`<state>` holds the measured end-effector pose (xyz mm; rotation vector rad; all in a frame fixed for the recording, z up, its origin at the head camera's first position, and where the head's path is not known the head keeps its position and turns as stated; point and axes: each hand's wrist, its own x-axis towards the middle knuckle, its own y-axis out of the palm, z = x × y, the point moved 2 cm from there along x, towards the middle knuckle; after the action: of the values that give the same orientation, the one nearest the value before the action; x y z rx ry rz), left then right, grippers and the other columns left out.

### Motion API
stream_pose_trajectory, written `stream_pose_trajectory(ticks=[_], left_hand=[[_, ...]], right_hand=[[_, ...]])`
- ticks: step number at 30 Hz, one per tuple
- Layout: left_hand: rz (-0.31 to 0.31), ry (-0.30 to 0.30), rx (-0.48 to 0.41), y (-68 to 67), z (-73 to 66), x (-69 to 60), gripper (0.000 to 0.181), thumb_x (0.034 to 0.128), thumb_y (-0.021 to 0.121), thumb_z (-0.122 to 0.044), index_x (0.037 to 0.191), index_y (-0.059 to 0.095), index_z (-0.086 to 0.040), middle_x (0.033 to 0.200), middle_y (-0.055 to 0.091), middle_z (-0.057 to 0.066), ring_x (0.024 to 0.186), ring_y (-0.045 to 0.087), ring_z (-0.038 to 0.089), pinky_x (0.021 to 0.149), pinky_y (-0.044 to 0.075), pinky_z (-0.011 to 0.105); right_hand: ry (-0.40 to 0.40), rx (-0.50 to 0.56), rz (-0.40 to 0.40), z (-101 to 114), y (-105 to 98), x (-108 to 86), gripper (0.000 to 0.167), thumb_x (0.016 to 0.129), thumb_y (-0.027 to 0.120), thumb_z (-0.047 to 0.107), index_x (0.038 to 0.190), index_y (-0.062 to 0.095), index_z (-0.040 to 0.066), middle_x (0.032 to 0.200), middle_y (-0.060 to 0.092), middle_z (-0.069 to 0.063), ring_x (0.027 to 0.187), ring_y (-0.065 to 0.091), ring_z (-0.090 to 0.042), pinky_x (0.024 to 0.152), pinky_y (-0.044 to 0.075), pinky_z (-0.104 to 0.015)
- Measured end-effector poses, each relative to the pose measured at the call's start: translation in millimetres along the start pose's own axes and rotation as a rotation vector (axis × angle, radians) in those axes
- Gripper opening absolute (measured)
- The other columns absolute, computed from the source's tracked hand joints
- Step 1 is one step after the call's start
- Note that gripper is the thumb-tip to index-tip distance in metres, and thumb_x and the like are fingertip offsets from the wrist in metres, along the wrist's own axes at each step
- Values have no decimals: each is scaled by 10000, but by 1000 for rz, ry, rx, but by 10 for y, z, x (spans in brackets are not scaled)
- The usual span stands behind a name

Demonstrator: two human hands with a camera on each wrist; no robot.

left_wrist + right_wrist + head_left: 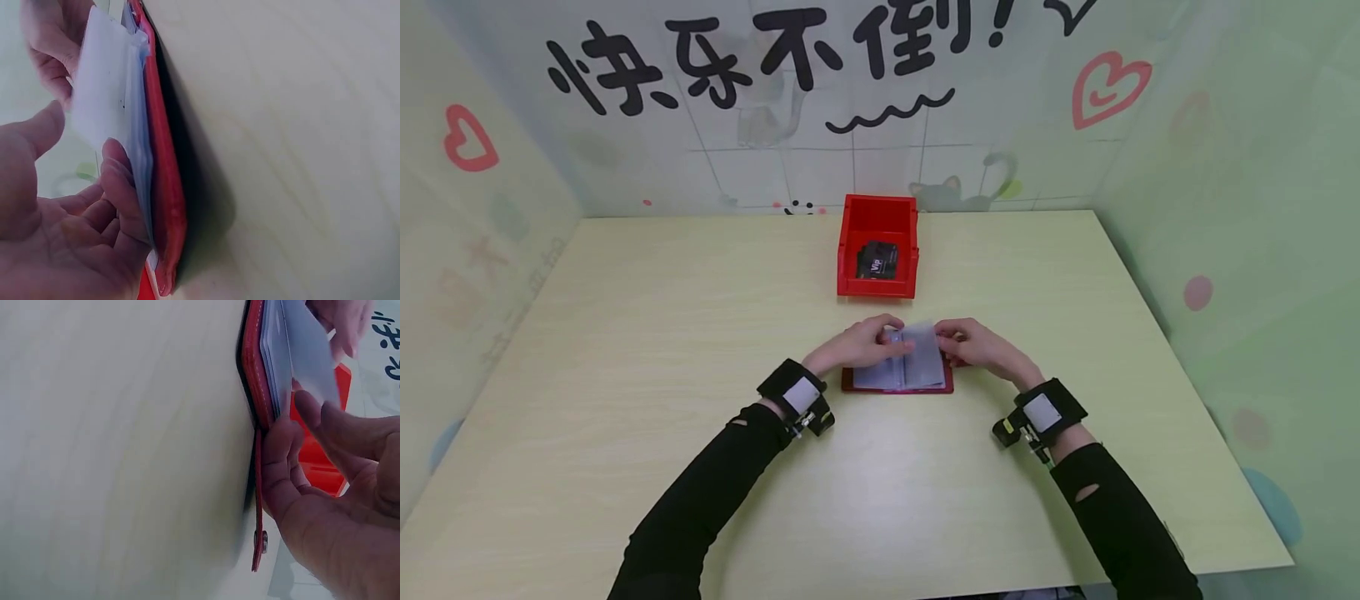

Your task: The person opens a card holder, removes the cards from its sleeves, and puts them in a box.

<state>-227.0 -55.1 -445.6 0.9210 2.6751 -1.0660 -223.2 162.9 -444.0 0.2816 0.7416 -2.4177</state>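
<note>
A red card holder [950, 385] lies spread on the table with its clear sleeve pages [923, 358] showing. My left hand [868, 343] is over its left half; in the left wrist view the left hand [69, 219] has bent fingertips against the pages [103, 81], thumb held apart. At the right edge is my right hand [981, 346]. In the right wrist view the right hand [344, 469] has its thumb and a finger at the corner of a raised page [312, 356], other fingers against the red cover [255, 362]. A strap with a snap [259, 544] hangs beside them.
Behind the card holder stands a red bin [877, 287] with several black cards [877, 260] inside, one marked "Vip". Printed panels [880, 158] border the table [662, 292] at the back and both sides.
</note>
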Motion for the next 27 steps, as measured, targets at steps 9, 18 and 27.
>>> stream_pose_trajectory(ticks=[9, 18, 27], left_hand=[[20, -45, -54, 4, 11, 6, 666, 975, 477, -610, 1443, 475, -135, 1162, 605, 101, 1040, 587, 222, 848, 491, 341], [8, -69, -35, 13, -25, -5, 696, 925, 526, -650, 1394, 499, -136, 1190, 601, 85, 1066, 577, 223, 889, 485, 374], [39, -32, -129, -67, 35, -44, 472, 992, 540, -216, 1423, 475, -35, 1176, 583, 138, 1002, 571, 231, 799, 499, 275]], right_hand=[[-7, -268, -100, 120, 98, 67, 212, 951, 660, 172, 1101, 634, 26, 865, 574, -90, 790, 528, -194, 655, 418, -253], [-4, -399, -165, 198, 220, 137, 345, 877, 760, 359, 932, 588, 65, 768, 544, -55, 760, 530, -194, 614, 394, -247], [89, -385, -159, 195, 215, 145, 414, 835, 816, 368, 969, 546, 84, 864, 518, -83, 864, 522, -219, 642, 387, -260]])
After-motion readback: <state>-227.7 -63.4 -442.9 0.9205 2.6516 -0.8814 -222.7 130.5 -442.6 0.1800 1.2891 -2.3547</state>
